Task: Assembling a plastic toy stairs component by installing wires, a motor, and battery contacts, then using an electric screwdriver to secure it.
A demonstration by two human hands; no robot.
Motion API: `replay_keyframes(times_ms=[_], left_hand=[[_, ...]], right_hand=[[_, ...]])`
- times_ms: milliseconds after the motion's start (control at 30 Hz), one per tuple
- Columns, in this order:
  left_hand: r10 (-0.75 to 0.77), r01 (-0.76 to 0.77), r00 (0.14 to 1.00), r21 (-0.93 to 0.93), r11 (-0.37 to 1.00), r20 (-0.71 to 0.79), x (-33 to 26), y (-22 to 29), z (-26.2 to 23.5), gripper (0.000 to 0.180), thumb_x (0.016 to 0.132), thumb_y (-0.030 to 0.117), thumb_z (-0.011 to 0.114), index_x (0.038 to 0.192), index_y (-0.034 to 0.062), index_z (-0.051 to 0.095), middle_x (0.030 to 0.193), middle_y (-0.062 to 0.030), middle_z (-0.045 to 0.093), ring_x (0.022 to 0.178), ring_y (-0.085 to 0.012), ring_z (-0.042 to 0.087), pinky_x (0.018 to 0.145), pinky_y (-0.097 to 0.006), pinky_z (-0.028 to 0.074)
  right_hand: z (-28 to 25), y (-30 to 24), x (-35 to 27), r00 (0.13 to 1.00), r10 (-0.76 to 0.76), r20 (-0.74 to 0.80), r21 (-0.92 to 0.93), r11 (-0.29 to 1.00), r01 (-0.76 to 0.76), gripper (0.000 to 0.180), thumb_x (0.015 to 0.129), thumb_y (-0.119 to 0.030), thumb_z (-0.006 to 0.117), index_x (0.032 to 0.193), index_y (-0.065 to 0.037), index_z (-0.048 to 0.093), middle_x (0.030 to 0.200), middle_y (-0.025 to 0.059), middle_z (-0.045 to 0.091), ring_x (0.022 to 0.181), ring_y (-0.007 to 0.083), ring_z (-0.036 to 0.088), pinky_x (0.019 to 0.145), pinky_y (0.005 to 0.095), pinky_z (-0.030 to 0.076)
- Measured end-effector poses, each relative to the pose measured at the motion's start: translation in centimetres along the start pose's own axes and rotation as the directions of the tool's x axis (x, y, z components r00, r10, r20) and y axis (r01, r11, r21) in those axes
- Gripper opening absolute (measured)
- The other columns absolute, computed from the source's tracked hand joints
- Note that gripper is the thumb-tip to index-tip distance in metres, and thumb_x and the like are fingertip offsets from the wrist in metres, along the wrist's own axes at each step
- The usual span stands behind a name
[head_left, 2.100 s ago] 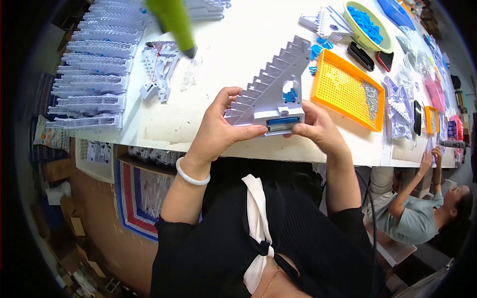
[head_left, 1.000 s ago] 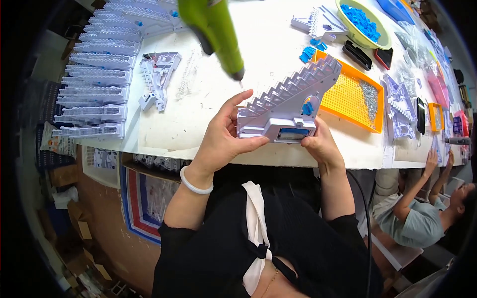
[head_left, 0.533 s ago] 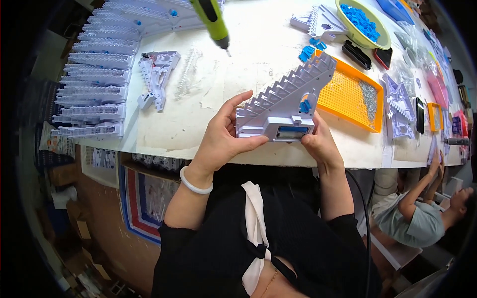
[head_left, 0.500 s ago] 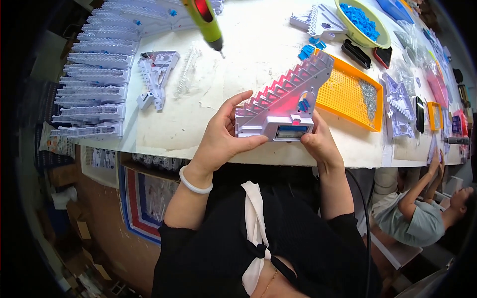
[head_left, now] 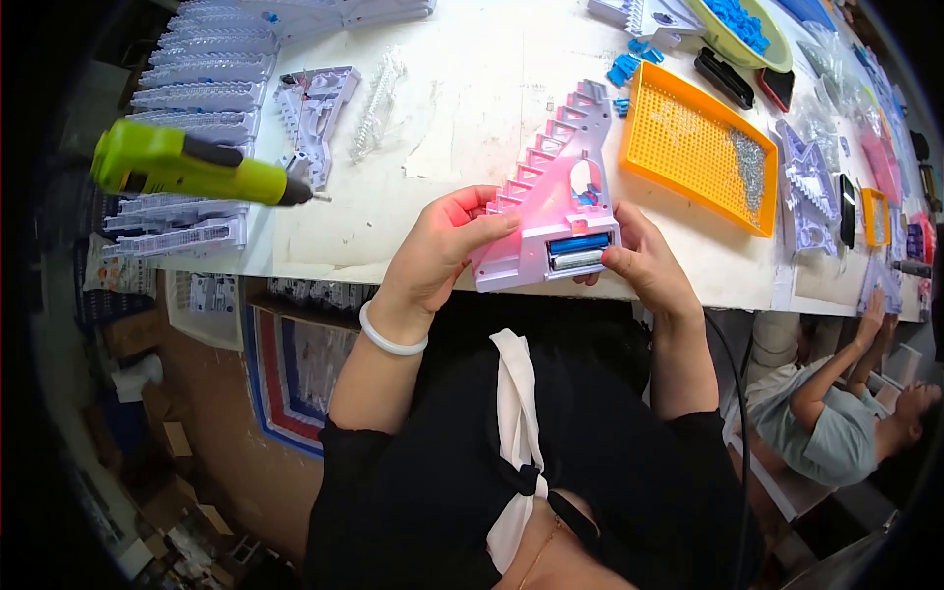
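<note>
Between my two hands is a pale lilac plastic stair-shaped toy part (head_left: pixel 553 202), its toothed slope lit pink from within. In its open battery compartment lie two batteries (head_left: pixel 578 253), one blue and one silvery. My left hand (head_left: pixel 444 236) grips the part's stepped side, thumb on its face. Holding the lower right corner, my right hand (head_left: pixel 644 258) has its thumb beside the compartment and fingers behind. A green electric screwdriver (head_left: pixel 202 169) hangs above the table to the left, touched by neither hand.
Rows of similar lilac parts (head_left: pixel 197 93) line the left side. One opened part (head_left: pixel 317 118) and a clear toothed strip (head_left: pixel 377 113) lie nearer. At right stand a yellow tray (head_left: pixel 678 138) with screws and a bowl (head_left: pixel 777 51) of blue pieces. A co-worker (head_left: pixel 826 413) sits far right.
The lit toy part has tilted more upright and slightly lower in my hands, its battery compartment turned more into view. The screwdriver has swung to the left and now points right.
</note>
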State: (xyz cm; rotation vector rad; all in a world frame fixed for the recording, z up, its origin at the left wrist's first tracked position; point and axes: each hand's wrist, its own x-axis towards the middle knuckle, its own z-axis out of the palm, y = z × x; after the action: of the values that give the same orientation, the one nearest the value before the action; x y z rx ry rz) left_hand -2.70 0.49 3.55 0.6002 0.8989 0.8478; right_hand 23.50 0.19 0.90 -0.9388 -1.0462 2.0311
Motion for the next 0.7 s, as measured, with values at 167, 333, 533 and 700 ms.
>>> replay_keyframes(times_ms=[167,333,533,700], left_hand=[[-0.013,0.015,0.999,0.043,0.999,-0.044,-0.2,-0.9,-0.5,0.037,0.086,0.008,0.074,0.118,-0.0074,0.062,0.103,-0.0110,0.070,0.088,-0.0121,0.066,0.080,-0.024,0.053],[0.024,-0.014,0.999,0.273,0.962,-0.033,-1.3,-0.7,0.9,0.041,0.084,0.006,0.077,0.119,-0.0074,0.061,0.103,-0.0103,0.069,0.088,-0.0106,0.065,0.077,-0.023,0.053],[0.069,-0.062,0.998,0.421,0.905,-0.002,-2.1,-0.8,2.2,0.043,0.081,0.008,0.080,0.117,-0.0070,0.062,0.101,-0.0088,0.069,0.090,-0.0102,0.064,0.077,-0.023,0.053],[0.110,-0.106,0.994,0.463,0.880,0.018,-2.2,-1.3,1.6,0.040,0.079,0.010,0.081,0.112,-0.0063,0.064,0.099,-0.0084,0.069,0.089,-0.0107,0.064,0.079,-0.025,0.053]], right_hand=[[-0.6,-0.9,-0.7,0.999,0.026,0.047,-0.197,0.980,-0.016,0.080,0.076,-0.041,0.085,0.133,0.002,0.048,0.121,0.0107,0.062,0.103,0.0173,0.063,0.088,0.0312,0.052],[0.8,-2.4,-0.2,0.978,-0.166,-0.130,-0.149,0.978,0.146,0.066,0.076,-0.018,0.087,0.129,0.004,0.054,0.119,0.0137,0.065,0.108,0.0187,0.064,0.094,0.0328,0.052],[2.1,-1.8,0.1,0.985,-0.093,-0.143,-0.192,0.979,0.065,0.048,0.073,-0.007,0.087,0.114,0.003,0.064,0.104,0.0102,0.071,0.095,0.0150,0.068,0.086,0.0291,0.055],[2.8,-1.4,0.2,0.964,-0.198,-0.180,-0.224,0.962,0.156,0.038,0.072,-0.003,0.086,0.105,0.002,0.068,0.098,0.0092,0.073,0.087,0.0128,0.069,0.078,0.0256,0.055]])
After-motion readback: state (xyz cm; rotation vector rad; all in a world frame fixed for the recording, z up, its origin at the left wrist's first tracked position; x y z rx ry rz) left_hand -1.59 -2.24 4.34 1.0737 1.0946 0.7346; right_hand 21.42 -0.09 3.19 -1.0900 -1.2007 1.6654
